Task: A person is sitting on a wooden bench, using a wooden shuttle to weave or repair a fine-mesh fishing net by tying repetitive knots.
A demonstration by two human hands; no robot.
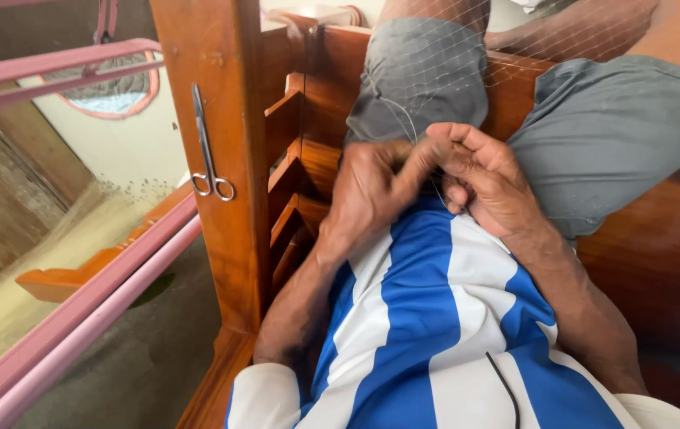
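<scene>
My left hand (pixel 367 195) and my right hand (pixel 487 183) meet in front of my chest, fingertips pinched together on a thin pale thread (pixel 403 119). The thread belongs to a fine, almost clear net (pixel 443 56) draped over my raised knees in grey shorts (pixel 610 135). What lies between the fingers is too small to make out. My blue and white striped shirt (pixel 427 318) fills the lower middle of the view.
Metal scissors (pixel 209 151) hang on a wooden post (pixel 221 222) left of my hands. Slatted brown woodwork (pixel 292 159) stands behind the post. Pink rails (pixel 78 318) run diagonally at the left, above a sandy floor (pixel 22 270).
</scene>
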